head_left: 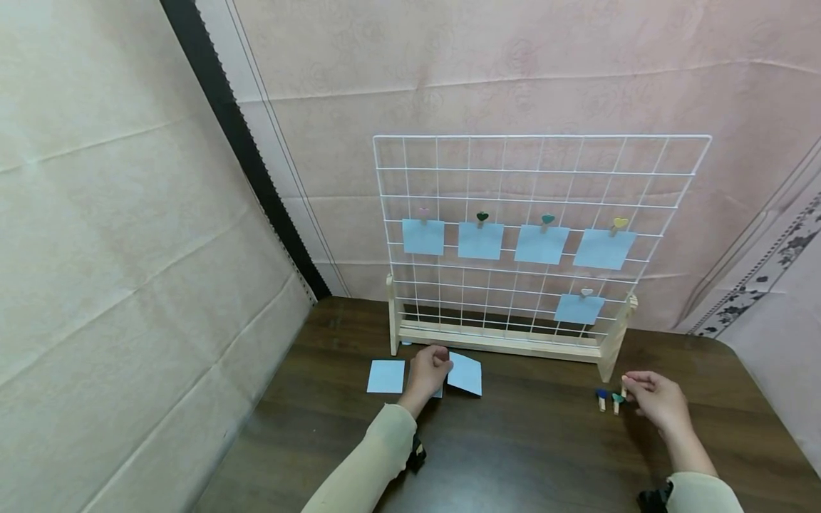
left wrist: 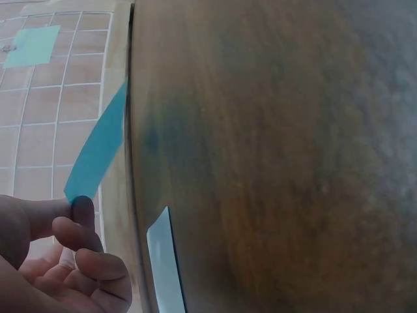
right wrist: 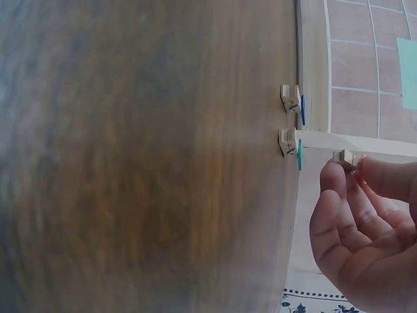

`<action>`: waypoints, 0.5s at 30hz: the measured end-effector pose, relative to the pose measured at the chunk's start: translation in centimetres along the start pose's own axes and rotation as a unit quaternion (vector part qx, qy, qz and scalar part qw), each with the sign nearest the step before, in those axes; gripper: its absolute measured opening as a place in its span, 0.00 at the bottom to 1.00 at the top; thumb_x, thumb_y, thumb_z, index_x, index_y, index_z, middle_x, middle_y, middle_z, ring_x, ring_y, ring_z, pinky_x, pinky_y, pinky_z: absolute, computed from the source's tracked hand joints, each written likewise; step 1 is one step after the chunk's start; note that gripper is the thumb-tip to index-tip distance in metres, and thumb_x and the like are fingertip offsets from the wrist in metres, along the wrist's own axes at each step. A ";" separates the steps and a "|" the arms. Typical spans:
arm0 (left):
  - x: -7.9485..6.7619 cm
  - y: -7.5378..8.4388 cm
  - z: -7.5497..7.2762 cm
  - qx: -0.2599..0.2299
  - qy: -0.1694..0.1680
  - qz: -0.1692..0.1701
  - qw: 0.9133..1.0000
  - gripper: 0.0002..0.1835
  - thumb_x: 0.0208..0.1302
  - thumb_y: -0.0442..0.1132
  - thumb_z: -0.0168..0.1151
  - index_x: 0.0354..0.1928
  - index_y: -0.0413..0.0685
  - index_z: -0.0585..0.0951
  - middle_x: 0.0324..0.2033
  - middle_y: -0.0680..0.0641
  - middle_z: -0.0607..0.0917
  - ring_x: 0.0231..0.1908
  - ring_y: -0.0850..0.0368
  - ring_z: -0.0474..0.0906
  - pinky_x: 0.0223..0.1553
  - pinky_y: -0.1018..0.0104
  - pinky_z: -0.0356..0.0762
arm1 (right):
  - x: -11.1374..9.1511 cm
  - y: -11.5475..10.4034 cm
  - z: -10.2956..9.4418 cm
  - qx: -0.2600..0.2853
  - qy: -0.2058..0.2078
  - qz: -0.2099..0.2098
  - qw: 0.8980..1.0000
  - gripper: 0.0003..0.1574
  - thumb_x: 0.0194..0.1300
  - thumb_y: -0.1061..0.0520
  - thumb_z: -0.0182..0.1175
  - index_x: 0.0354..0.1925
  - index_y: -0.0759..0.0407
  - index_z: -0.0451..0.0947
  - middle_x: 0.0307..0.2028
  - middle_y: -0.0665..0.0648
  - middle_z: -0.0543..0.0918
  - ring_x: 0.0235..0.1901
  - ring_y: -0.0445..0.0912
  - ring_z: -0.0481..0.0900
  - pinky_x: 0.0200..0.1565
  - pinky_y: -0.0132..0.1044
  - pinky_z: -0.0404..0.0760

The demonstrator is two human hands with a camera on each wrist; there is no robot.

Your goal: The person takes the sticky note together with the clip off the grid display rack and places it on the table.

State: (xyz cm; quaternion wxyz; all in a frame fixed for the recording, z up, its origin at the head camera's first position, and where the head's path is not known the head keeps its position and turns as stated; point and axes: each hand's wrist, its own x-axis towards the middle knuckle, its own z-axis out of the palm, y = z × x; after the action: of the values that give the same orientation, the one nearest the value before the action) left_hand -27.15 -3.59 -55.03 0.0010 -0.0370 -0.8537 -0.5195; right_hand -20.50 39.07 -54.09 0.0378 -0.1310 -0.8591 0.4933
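My left hand (head_left: pixel 431 374) pinches a light blue paper square (head_left: pixel 465 374) near its edge; in the left wrist view the held paper (left wrist: pixel 98 143) tilts up from the thumb and fingertip. Another blue square (head_left: pixel 386 376) lies flat on the table to the left of this hand, and a bit of one more sheet (head_left: pixel 439 392) shows beneath it. My right hand (head_left: pixel 661 405) pinches a small wooden clothespin (right wrist: pixel 345 158) between thumb and fingertips. Close beside it on the table are a clothespin with a blue top (head_left: pixel 601 399) and one with a green top (head_left: pixel 617 402).
A white wire grid (head_left: pixel 487 283) in a wooden stand (head_left: pixel 500 340) rises behind the hands. Several blue papers hang on it from clips with heart tops, including a lower right paper (head_left: pixel 579 309). The dark wooden table (head_left: pixel 513 442) meets a draped wall at the left.
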 end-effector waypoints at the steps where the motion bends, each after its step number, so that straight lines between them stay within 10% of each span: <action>1: 0.0 -0.1 0.0 -0.001 -0.002 0.000 1.000 0.15 0.73 0.35 0.67 0.58 0.37 0.83 0.34 0.47 0.87 0.33 0.54 0.83 0.35 0.57 0.83 | 0.1 0.1 -0.1 0.001 -0.004 0.004 1.000 0.25 0.81 0.58 0.55 0.60 0.82 0.72 0.33 0.51 0.90 0.28 0.37 0.82 0.28 0.38 0.84; 15: -0.4 0.0 0.4 0.116 -0.041 0.021 0.992 0.09 0.76 0.34 0.62 0.48 0.41 0.90 0.38 0.47 0.89 0.31 0.59 0.80 0.35 0.59 0.81 | 0.3 1.0 -0.7 -0.003 -0.043 0.035 0.998 0.23 0.80 0.58 0.56 0.54 0.81 0.76 0.31 0.49 0.88 0.29 0.37 0.82 0.29 0.37 0.84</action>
State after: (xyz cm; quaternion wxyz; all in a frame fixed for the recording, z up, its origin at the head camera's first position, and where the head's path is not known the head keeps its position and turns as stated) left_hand -26.73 -3.23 -55.20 -0.0191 -0.0756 -0.9067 -0.4146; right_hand -20.51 40.17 -54.59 -0.0171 -0.1402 -0.8562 0.4970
